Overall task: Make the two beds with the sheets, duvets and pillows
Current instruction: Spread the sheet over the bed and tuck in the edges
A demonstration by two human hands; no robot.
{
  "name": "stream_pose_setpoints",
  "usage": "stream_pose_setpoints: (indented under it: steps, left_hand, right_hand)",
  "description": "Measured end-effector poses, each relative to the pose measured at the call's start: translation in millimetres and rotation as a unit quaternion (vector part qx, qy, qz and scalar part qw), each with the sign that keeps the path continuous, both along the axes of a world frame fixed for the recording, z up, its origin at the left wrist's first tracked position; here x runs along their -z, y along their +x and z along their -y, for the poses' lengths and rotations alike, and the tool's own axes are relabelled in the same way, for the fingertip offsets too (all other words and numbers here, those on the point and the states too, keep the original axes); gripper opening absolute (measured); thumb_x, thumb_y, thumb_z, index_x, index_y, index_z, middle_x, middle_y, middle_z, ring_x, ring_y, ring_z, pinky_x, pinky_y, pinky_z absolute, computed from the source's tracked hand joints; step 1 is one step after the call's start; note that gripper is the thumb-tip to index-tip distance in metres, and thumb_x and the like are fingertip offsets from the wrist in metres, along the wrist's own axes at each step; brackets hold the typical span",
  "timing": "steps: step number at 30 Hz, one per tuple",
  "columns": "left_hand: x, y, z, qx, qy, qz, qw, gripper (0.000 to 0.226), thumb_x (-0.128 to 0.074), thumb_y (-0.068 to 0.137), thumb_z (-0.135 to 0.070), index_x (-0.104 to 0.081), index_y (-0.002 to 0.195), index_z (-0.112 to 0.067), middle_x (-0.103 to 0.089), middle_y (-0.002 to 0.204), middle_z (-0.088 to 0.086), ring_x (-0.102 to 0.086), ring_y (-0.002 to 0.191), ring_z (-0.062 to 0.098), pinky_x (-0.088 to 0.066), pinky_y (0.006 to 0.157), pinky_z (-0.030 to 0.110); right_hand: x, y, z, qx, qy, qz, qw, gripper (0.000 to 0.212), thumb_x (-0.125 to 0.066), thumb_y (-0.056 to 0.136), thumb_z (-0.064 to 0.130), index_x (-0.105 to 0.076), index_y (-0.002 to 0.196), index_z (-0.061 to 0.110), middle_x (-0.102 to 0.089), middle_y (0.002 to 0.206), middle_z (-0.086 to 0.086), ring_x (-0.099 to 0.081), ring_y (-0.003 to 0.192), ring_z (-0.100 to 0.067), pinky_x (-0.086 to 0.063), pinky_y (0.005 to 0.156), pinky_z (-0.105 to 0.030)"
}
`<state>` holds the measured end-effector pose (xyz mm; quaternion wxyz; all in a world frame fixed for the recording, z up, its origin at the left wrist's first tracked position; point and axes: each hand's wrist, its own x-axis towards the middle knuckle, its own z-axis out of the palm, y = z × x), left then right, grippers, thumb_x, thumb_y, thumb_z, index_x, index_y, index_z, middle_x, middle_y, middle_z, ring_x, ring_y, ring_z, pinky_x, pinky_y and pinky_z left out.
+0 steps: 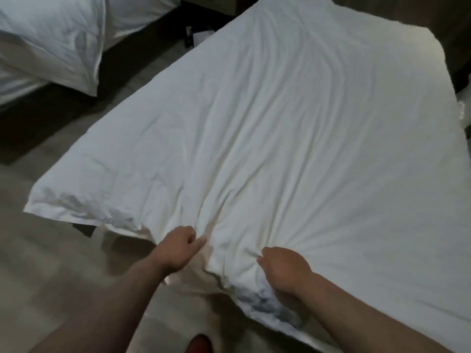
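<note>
Left hand (pixel 178 247) is clenched on the near edge of the white crumpled fabric duvet (pixel 280 136), thumb & fingers curled round a fold of cloth, w/ the forearm coming in from bottom left. Right hand (pixel 283 268) sits near it, to the right, fingers dug in and gripping a bunch of the same edge. Creases fan out from that grip across the cover. Btw. the two hands the cloth sags in a small hanging fold.

The duvet lies spread flat over the near bed, covering its whole top. Its near left corner pokes out past the dark bed base (pixel 84 229) (that corner looks puffier than the rest).

Below the hands, at the bottom edge of the view, the tip of a red shoe (pixel 200 342) shows on the pale beige floor (pixel 51 276).

Top left, well apart across a strip of floor, a second bed (pixel 38 123) carries heaped white bedding (pixel 51 34) that hangs over its side.

Pic is blurry, so finer detail of the fingers can't be told.
</note>
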<state>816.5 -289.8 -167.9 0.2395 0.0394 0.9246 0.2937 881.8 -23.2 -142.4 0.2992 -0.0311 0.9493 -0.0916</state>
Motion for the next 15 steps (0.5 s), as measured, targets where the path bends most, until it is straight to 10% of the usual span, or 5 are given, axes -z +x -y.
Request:
stream_pose_setpoints:
  steps: [6,10,15]
  left_hand:
    - [-10.4,-41.7,76.5,-0.205,-0.016,-0.128,0.970,0.034,-0.067,0.086,-0.041,-0.066,0.097,-0.009,-0.065,0.100,0.013,-0.061,0.097,0.034,-0.047,0.082,0.038]
    - [-3.2,-61.8,133.9,-0.385,-0.005,-0.029,0.923,0.081,-0.071,0.078,-0.053,-0.049,0.132,0.004,-0.055,0.131,0.025,-0.051,0.123,0.041,-0.042,0.103,0.044]
    - [25.1,-95.9,184.8,-0.503,0.251,0.126,0.818,0.098,-0.062,0.059,-0.084,-0.057,0.130,-0.017,-0.062,0.127,0.010,-0.060,0.112,0.034,-0.052,0.092,0.045]
  right_hand:
    - [-15.1,-48.1,66.5,0.001,-0.091,-0.149,0.985,0.050,-0.051,0.092,0.057,-0.048,0.124,0.019,-0.051,0.121,-0.004,-0.054,0.109,-0.024,-0.046,0.091,-0.037]
    - [-13.1,-92.4,132.5,-0.072,-0.120,-0.195,0.971,0.069,-0.059,0.088,0.056,-0.041,0.141,0.015,-0.042,0.140,-0.007,-0.041,0.127,-0.029,-0.038,0.106,-0.039]
    - [7.6,-131.8,201.0,-0.118,0.008,-0.224,0.967,0.076,-0.042,0.082,0.080,-0.050,0.125,0.018,-0.055,0.122,-0.007,-0.051,0.109,-0.028,-0.041,0.093,-0.041]
